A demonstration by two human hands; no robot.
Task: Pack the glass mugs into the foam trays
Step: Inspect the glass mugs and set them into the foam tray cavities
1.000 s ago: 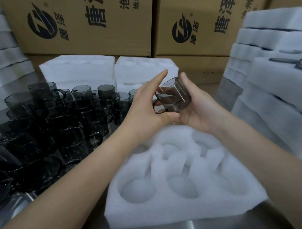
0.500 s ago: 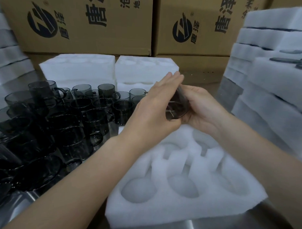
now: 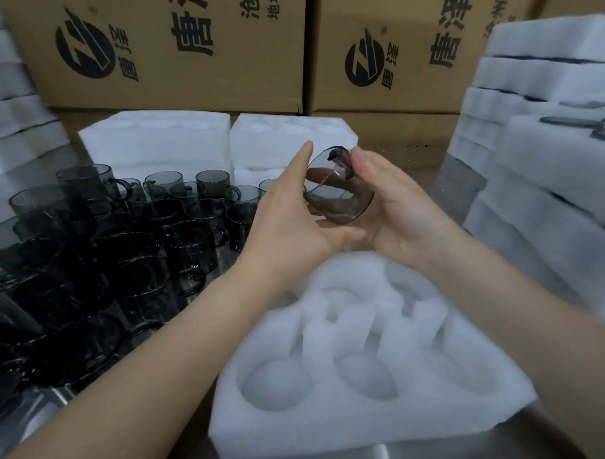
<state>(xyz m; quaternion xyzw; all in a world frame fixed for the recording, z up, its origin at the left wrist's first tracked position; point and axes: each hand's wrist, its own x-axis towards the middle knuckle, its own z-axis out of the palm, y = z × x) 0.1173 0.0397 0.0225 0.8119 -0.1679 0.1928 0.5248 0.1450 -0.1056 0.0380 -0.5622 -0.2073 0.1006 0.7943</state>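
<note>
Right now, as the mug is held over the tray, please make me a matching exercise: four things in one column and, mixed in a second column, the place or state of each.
Things
1. held mug
2. near foam tray
3. loose mugs
4. cardboard boxes

Places or states
a. at the back, with black print
b. tilted, between the left hand and the right hand
c. crowded together at the left
d. below the hands, visible pockets empty

Pairs: 1-b, 2-d, 3-c, 4-a
</note>
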